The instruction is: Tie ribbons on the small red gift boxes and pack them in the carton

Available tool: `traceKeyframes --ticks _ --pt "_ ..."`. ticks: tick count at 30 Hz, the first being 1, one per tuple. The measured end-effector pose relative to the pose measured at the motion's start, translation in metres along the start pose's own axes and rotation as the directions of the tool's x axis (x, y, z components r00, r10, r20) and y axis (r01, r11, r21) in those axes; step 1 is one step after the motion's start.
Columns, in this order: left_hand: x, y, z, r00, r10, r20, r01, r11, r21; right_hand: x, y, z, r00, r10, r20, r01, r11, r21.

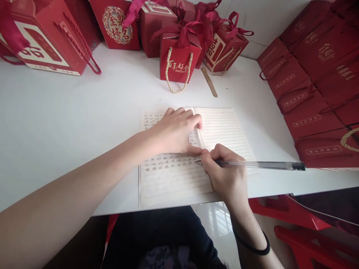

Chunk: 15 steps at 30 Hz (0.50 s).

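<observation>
An open lined notebook [174,186] lies on the white table. Rows of handwritten numbers cover the upper part of its left page, while the right page shows bare lines. My left hand [176,129] rests palm down across the left page near the fold, thumb spread from the bent fingers, hiding some of the writing. In my right hand [226,173] is a clear-barrelled pen [266,164], pinched near the front. Its tip touches or hovers just over the left page, at the right end of the lowest rows; I cannot tell which. The pen's capless dark end points right.
Red gift boxes [179,56] with ribbons and cord handles stand along the back. More red boxes [314,89] are stacked at the right. A thin gold-coloured strip [209,82] lies behind the notebook. Red stools [291,216] are below the table's front edge.
</observation>
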State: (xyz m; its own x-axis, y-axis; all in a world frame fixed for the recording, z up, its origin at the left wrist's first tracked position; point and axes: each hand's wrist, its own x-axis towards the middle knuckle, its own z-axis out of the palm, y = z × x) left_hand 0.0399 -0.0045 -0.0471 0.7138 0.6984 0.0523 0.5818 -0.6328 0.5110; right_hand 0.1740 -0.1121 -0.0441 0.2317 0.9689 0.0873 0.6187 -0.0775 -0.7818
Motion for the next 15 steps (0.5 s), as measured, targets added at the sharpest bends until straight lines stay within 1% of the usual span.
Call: traceKeyframes --ticks 9,15 --pt "0.0012 -0.0003 0.0006 1.0 -0.009 -0.002 0.008 1.0 -0.014 -0.0018 0.0 0.0018 0.999 0.0 -0.037 0.0 1.0 0.007" --pt "0.0008 -0.0001 0.0001 1.0 -0.01 0.006 0.01 1.0 -0.012 -0.0017 -0.0013 0.0014 0.999 -0.017 -0.035 0.017 1.0 -0.009"
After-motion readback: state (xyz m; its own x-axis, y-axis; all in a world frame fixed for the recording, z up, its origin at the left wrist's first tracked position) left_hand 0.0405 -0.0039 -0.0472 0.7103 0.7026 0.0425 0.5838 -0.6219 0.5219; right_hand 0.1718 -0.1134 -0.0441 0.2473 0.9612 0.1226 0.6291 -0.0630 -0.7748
